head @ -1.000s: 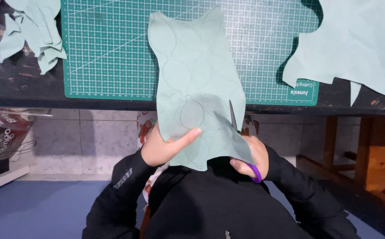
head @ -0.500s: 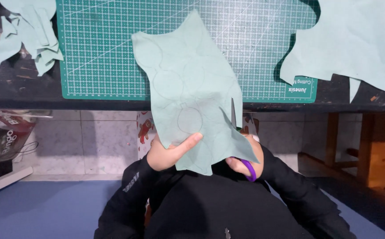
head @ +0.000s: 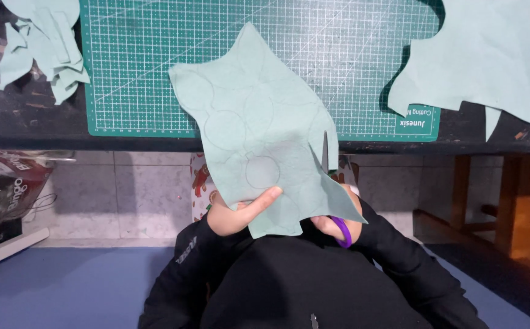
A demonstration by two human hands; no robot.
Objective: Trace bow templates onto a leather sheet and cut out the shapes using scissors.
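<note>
At the far left of the desk (head: 33, 125) I see a heap of pale green scraps (head: 45, 55), just beside the green cutting mat (head: 143, 67) with its white grid.

In the middle I hold up a sheet of pale green felt (head: 253, 122), thin and soft, with an irregular cut outline and several faint circles drawn on it. It stands lifted above the desk edge, its upper part over the mat and its lower part reaching down over my lap.

My left hand (head: 240, 213) has its grip clenched on the lower left of the sheet, the thumb lying on the front face just below one drawn circle, the other fingers hidden behind the felt.

To the right, my right hand (head: 332, 222) is mostly hidden behind the sheet's lower right corner; its grip is closed around the purple-handled scissors (head: 338, 228). The blade rises in a slit at the sheet's right edge, touching the felt.

At the far right a larger piece of the same green felt (head: 496, 61) lies on the desk, overlapping the mat's corner.
</note>
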